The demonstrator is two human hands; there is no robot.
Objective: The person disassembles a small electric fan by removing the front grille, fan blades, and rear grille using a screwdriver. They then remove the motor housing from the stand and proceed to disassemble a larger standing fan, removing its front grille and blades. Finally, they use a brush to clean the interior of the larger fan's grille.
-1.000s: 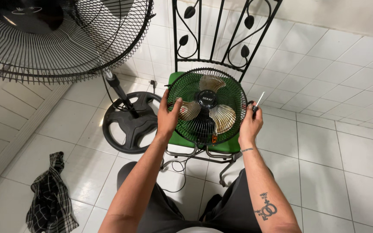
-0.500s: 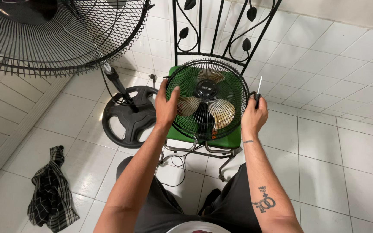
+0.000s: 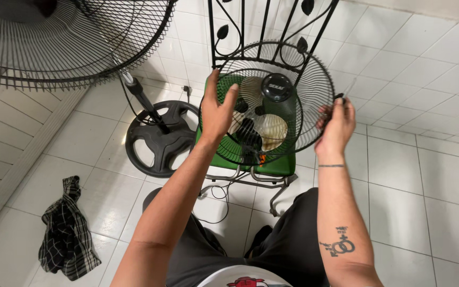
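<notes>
While the left hand (image 3: 216, 114) grips the fan's rear guard (image 3: 224, 114), the right hand (image 3: 337, 125), apparently also clutching a screwdriver, lifts the front grille (image 3: 314, 79); one-sided, it could slip onto the blades (image 3: 269, 127).

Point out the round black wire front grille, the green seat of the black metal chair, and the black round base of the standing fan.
Front grille (image 3: 320, 101), head view: bare wires right of hub.
Green seat (image 3: 285, 162), head view: front right corner.
Round base (image 3: 160, 143), head view: top surface.
</notes>
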